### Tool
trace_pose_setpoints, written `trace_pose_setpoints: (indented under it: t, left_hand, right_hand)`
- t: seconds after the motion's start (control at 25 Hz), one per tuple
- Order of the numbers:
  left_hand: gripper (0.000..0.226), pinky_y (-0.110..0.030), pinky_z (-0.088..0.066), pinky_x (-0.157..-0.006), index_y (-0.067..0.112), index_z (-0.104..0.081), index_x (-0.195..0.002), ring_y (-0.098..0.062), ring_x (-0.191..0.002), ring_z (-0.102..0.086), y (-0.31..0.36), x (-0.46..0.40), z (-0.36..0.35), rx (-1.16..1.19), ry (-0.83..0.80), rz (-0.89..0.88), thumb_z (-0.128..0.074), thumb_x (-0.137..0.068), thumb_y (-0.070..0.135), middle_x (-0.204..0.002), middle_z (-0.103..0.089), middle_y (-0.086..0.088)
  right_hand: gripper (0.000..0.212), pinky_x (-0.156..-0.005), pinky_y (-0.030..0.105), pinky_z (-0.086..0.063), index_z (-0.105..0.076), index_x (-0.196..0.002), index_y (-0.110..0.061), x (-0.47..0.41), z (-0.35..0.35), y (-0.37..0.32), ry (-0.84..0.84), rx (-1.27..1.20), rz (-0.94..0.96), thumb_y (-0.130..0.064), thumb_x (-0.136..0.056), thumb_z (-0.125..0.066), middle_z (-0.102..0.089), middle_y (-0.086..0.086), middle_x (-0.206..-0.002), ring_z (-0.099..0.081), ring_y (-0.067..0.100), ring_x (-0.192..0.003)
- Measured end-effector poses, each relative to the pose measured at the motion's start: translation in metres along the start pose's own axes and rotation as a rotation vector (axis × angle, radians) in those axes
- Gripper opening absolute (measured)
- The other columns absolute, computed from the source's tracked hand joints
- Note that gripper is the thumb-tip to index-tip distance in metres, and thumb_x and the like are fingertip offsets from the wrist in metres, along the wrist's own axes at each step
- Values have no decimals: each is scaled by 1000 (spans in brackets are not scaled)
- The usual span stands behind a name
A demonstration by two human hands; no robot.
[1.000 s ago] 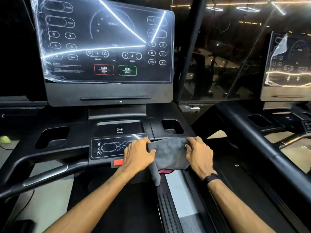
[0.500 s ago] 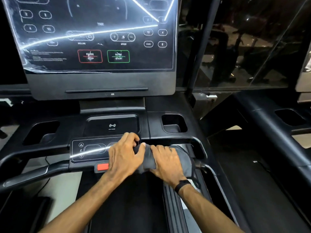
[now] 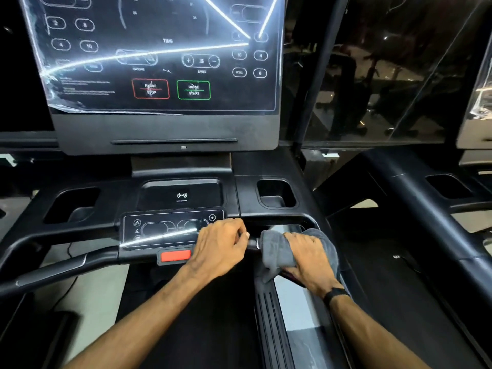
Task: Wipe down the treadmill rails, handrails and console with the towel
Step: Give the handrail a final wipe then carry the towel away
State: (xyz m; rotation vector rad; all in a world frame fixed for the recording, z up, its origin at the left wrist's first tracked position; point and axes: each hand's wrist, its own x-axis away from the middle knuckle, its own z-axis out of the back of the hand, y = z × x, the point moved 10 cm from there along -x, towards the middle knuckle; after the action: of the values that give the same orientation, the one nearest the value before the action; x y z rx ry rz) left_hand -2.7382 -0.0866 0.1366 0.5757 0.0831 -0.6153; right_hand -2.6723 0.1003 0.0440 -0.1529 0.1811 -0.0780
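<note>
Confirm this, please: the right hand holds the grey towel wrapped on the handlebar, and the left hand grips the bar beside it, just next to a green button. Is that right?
One detail is wrong: the button beside the left hand is red, not green, as the head view shows. The rest stands: the right hand holds the grey towel wrapped on the handlebar, and the left hand grips the bar beside it.
</note>
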Motion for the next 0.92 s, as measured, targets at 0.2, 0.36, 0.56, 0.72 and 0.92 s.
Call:
trace_pose_setpoints:
  t: [0.2, 0.36, 0.56, 0.72, 0.92]
  left_hand:
    - [25, -28, -48, -78, 28, -69, -99, -6, -78, -57, -14, 17, 19, 219, -50, 101, -66, -85, 48, -88, -68, 15]
    - [79, -36, -45, -90, 27, -69, -106, -13, -101, -52, -34, 34, 62, 228, 14, 182, -43, -64, 89, -99, -62, 10]
    - [60, -35, -35, -93, 26, -71, -92, -9, -92, -46, -56, 63, 134, 265, 44, 122, -56, -71, 80, -82, -58, 13]
    - [22, -31, -38, -91, 17, -70, -94, -14, -85, -47, -86, 94, 178, 258, 154, 139, -68, -86, 38, -74, -53, 12]
    - [14, -30, -39, -83, 19, -62, -81, -20, -79, -55, -114, 121, 196, 300, 204, 129, -53, -80, 29, -75, -63, 6]
  right_hand:
    - [44, -79, 43, -53, -66, -110, -13, 23, 37, -13, 197, -122, -82, -47, -86, -51, -71, 6, -99, -67, 33, -91]
    - [30, -69, 35, -47, -57, -108, -16, 17, 80, -109, 448, -183, 80, -33, -84, -61, -66, 6, -88, -62, 28, -79]
    - [36, -69, 40, -51, -55, -111, -11, 2, 83, -209, 498, -236, 172, -27, -83, -70, -63, 6, -90, -61, 27, -77]
    - [54, -77, 26, -40, -47, -129, -19, -5, 78, -279, 359, -321, 231, -40, -85, -71, -58, -4, -108, -57, 14, -92]
    - [115, -114, 18, -11, -4, -156, -35, -12, 52, -315, 40, -469, 289, -73, -71, -72, -20, -20, -156, -17, -7, -140]
